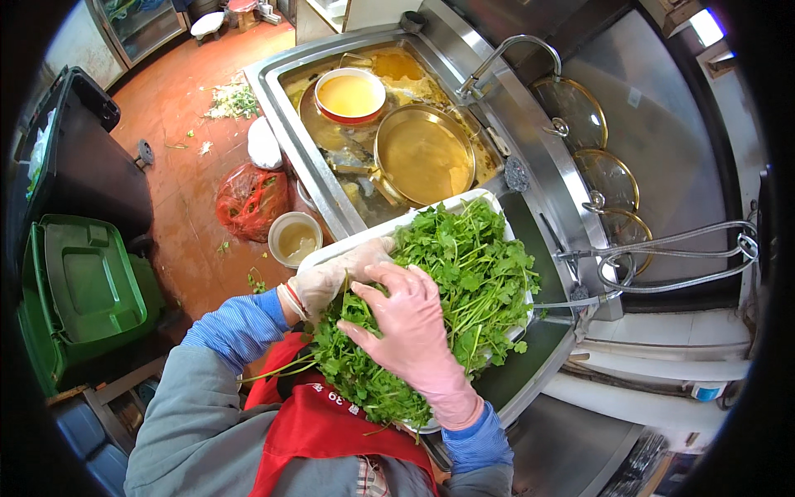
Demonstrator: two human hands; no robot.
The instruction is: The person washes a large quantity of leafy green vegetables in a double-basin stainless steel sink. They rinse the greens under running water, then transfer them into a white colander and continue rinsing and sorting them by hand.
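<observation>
A heap of leafy green cilantro (466, 267) fills a white plastic tub (348, 240) that sits across the sink edge, close against my body. My left hand (338, 273), in a thin translucent glove, lies at the tub's left side; leaves and my other hand hide part of its fingers, so its grip cannot be made out. Over the near part of the heap is my right hand (407, 329) in a pink rubber glove, fingers spread, with nothing visibly held. Some stems stick out to the left beside the red apron (335, 428).
Beyond the tub, a steel sink (310, 174) holds murky water, a round pan (425, 155) and a red-rimmed bowl (350, 93). A faucet (515, 46) arches over it. Floor items include a red plastic bag (251, 202), a small bucket (295, 239) and a green bin (93, 279). Glass lids (571, 112) stand right.
</observation>
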